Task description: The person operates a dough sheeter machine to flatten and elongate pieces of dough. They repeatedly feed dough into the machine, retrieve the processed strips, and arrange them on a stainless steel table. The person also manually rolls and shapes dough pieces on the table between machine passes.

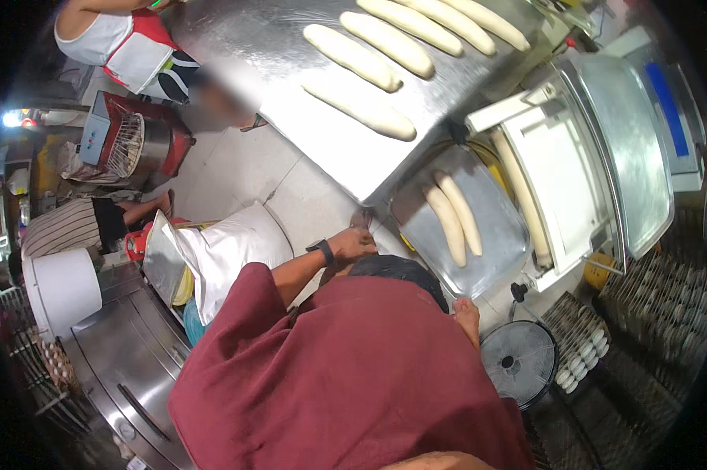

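My left hand [353,244], with a dark watch at its wrist, hangs in front of my waist near the corner of a steel table [353,170]. Its fingers are curled, and whether they hold anything is hidden. On the right, my right hand [466,316] is at the near corner of a metal tray [497,273]. The fingers appear to touch the rim, but their grip is unclear. Two long dough rolls [449,226] lie side by side in the tray. Another long roll [521,197] rests along the edge of a white dough machine [565,188]. Several dough rolls [365,108] lie on the table.
A white sack [241,247] and a steel cabinet [130,364] are on the left. A round fan [519,364] and egg trays [582,352] stand at right. Beyond are a red spiral mixer [136,138], one person [109,44] by the table, and another [74,226] lower left.
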`<act>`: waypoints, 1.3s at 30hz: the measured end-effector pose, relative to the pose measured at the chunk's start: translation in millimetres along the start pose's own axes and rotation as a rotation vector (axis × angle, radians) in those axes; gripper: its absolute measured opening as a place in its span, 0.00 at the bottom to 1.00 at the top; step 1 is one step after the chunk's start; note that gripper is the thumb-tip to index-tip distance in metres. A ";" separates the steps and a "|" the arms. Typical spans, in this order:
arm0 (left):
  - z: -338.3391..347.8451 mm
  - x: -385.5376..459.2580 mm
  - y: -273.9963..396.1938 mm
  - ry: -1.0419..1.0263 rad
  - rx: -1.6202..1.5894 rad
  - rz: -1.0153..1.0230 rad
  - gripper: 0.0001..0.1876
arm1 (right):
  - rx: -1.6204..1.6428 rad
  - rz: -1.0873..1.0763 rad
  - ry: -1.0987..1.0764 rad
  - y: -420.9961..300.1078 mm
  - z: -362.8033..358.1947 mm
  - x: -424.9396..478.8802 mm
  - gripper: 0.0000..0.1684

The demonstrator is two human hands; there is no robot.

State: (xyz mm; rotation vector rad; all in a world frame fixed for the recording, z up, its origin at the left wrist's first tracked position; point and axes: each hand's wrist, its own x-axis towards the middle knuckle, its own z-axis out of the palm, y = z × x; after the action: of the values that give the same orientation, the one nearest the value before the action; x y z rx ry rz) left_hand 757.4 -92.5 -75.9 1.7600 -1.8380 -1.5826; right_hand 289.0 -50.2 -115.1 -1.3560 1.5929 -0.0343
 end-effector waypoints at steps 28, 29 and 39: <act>-177.7 -155.4 -257.5 0.522 -0.261 -0.484 0.27 | 0.280 -0.712 0.480 -631.2 -95.9 169.2 0.27; -180.8 -155.6 -276.6 0.490 -0.309 -0.478 0.26 | 0.284 -0.713 0.523 -654.8 -105.9 192.0 0.29; -285.7 -184.1 -410.2 0.572 -0.641 -0.594 0.17 | -0.392 -0.367 0.654 -845.6 -195.5 400.7 0.36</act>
State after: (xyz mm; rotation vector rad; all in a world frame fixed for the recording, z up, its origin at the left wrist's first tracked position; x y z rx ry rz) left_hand 1277.5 -7.5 -153.5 2.1756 -0.4953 -1.3658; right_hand 822.6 -771.4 215.1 -2.0812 1.9152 -0.4476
